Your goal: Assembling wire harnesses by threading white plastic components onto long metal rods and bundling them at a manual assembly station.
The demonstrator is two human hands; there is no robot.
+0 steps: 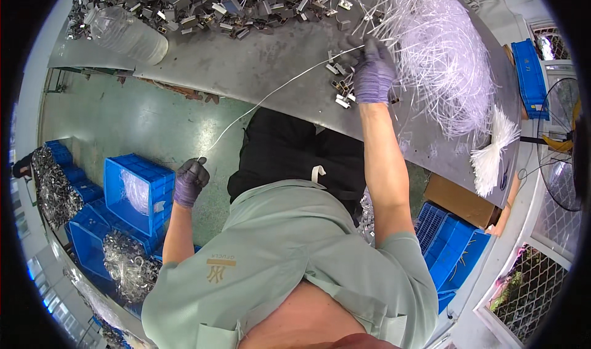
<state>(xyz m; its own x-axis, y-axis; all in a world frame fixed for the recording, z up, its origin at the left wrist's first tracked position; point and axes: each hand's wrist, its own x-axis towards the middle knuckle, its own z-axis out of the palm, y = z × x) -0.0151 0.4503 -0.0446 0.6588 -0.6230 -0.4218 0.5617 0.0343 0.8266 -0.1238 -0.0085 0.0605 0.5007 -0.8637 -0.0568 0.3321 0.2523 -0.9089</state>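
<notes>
My right hand (374, 68), in a grey-purple glove, is closed at the tabletop with a thin white wire (289, 81) at its fingertips. From there the wire curves down and left past the table edge, its far end coming close to my left hand (191, 178). That hand, gloved alike, is raised over the floor with its fingers curled; whether it touches the wire end cannot be made out. Beside my right hand lie several small grey-and-white metal-cased parts (340, 85). A large tangled heap of white wires (440, 56) spreads just to its right.
A pile of small dark grey parts (246, 7) covers the table's (246, 65) far side. A clear plastic bottle (127, 35) lies at far left. A tied white bundle (494, 152) hangs over the right end. Blue crates (138, 189) stand at left; another blue crate (444, 244) is at right.
</notes>
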